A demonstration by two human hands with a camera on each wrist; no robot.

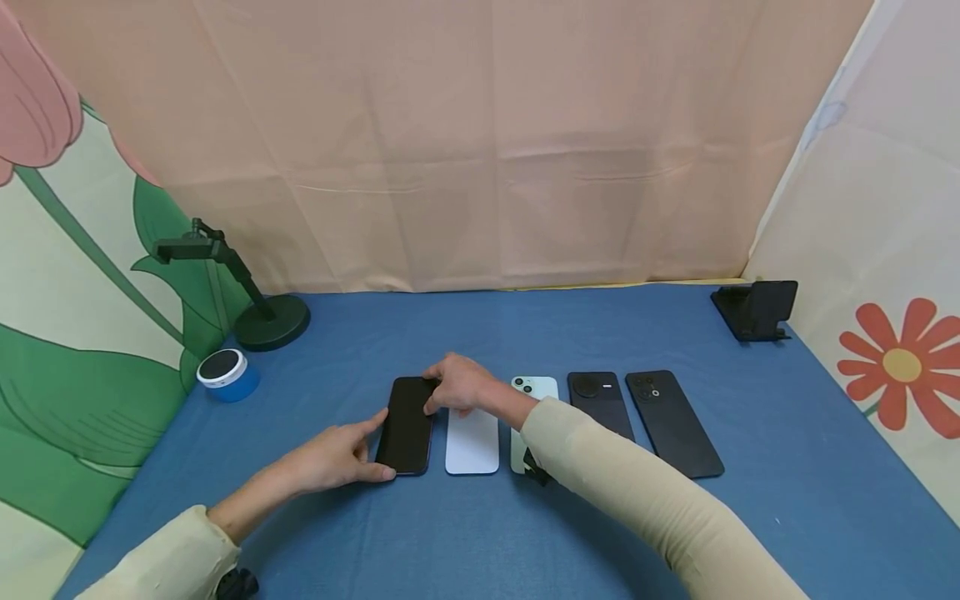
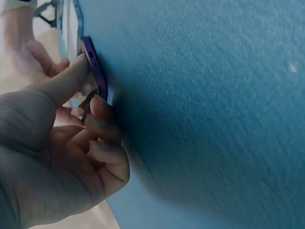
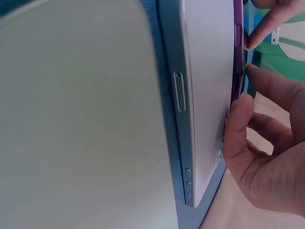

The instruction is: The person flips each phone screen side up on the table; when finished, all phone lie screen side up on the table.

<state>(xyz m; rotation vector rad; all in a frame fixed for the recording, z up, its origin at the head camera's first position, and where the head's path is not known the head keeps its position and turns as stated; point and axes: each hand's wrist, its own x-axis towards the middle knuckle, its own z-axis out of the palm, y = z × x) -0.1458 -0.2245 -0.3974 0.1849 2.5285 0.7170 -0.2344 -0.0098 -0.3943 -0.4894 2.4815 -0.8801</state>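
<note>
glossy black rectangular phone, lower centre: laid flat; left hand and right hand pinching its edges; we judge alignment unfinished

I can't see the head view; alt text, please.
A left hand and right hand hold a black-screened smartphone by its edges, with four more phones lined up to its right on a blue tabletop. At left are a dark arm stand and round blue-and-white object; at back right, a small black stand.
</note>
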